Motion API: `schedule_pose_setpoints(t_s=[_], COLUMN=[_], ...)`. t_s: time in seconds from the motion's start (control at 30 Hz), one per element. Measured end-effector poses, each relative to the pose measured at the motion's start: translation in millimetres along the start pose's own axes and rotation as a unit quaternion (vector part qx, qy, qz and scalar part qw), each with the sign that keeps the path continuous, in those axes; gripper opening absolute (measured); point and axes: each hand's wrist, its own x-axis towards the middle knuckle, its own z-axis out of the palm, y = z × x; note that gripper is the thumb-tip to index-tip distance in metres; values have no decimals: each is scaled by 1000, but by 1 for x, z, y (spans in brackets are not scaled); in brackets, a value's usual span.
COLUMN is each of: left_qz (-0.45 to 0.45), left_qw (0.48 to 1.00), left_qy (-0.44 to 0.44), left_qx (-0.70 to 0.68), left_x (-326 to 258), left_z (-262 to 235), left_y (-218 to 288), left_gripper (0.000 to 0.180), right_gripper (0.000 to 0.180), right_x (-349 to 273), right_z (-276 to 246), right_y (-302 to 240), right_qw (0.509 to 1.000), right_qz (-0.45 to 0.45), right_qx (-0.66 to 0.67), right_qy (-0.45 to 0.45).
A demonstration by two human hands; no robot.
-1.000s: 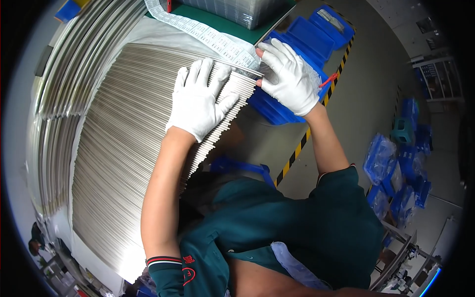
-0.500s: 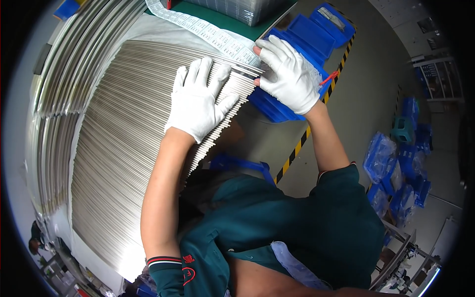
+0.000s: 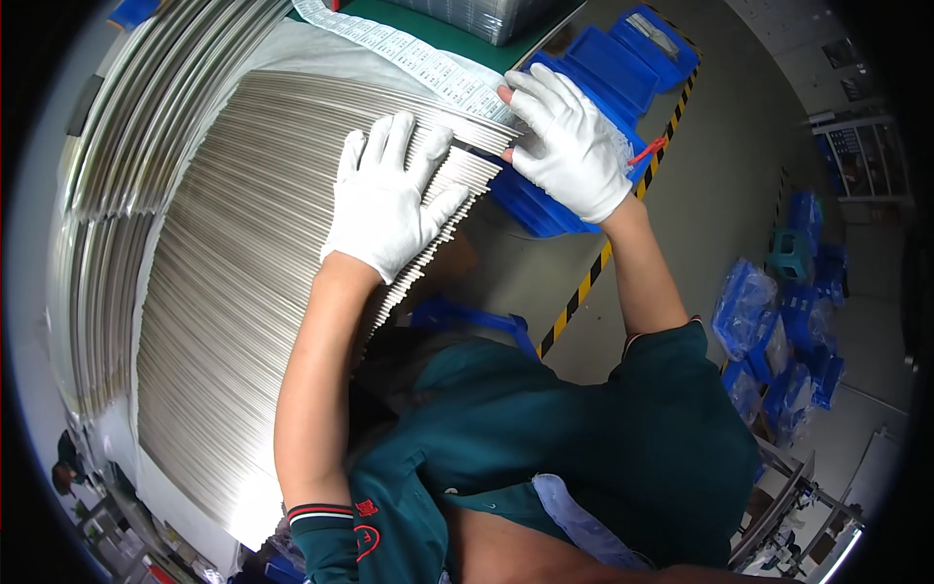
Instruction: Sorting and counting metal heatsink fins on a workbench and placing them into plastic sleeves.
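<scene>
A wide layer of thin silvery metal tubes (image 3: 243,224) lies side by side on a white sheet. My left hand (image 3: 382,200), in a white glove, rests on the tubes near their right ends with its fingers spread. At the far right corner, my right hand (image 3: 574,146) is by the ends of the farthest tubes (image 3: 477,128). Its white glove leaves the tips of the thumb and a finger bare, and these stand apart. A dark gap parts those far tubes from the others at their right ends.
More long tubes (image 3: 107,156) are stacked at the left. A printed label strip (image 3: 418,60) lies beyond the layer, near a grey bin (image 3: 477,15) on a green surface. Blue bins (image 3: 608,73) stand at the right, beside black-and-yellow floor tape (image 3: 584,292).
The far tubes' ends now sit closer together, with a clearer gap from the rest. My right hand has shifted very slightly; my left hand stays spread on the tubes.
</scene>
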Motion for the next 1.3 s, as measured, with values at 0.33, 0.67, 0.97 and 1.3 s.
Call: schedule_pose_setpoints(t_s=[0.33,0.67,0.97,1.3], left_qz=[2,17,17,13], left_qw=[999,998,998,998], left_qy=[39,52,62,60], left_qx=[9,20,23,10], left_x=[-11,-14,-19,-26], left_z=[5,-1,0,-5], left_y=[1,2,2,5], left_gripper=[58,57,55,53], right_gripper=[53,52,51,50], right_x=[-1,1,-2,-4], right_z=[-4,-5,-2,-6], right_y=[-7,-13,-14,-18], right_qw=[999,997,995,994], right_qz=[-13,-33,-47,-51], right_qx=[31,50,78,87], right_qy=[-29,-40,-43,-52])
